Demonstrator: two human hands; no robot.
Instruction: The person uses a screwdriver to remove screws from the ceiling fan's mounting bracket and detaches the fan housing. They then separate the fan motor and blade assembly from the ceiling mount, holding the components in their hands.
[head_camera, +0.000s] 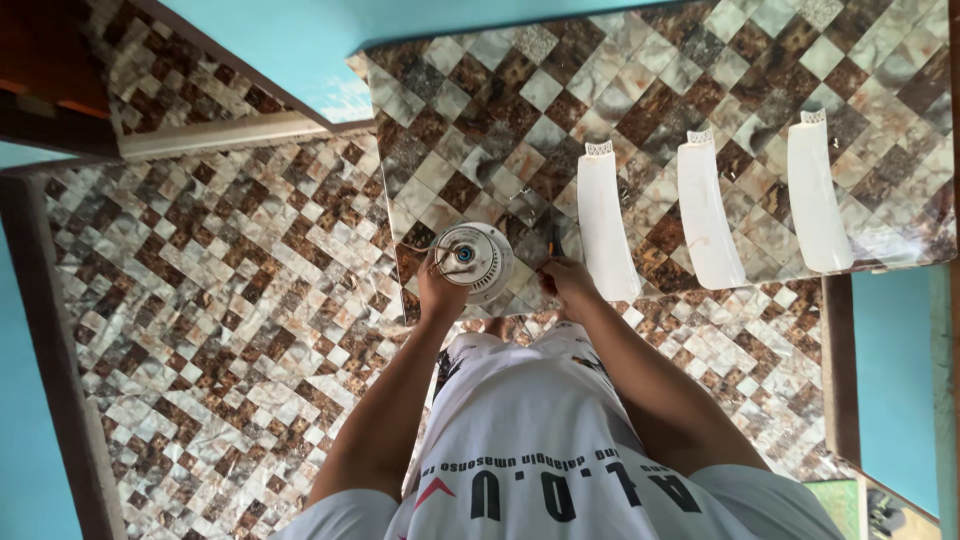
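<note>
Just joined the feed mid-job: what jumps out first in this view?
The view looks upside down: the person's torso fills the bottom. Both hands meet at a round white fan motor housing on the patterned table; the left hand steadies it, the right hand holds a thin dark tool. Three white fan blades lie side by side on the table beyond the right hand.

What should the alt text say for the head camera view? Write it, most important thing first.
A person's left hand steadies a round white fan motor housing on a tiled table, while the right hand holds a dark tool beside it. Three white fan blades lie side by side on the table. The picture appears upside down.
</note>
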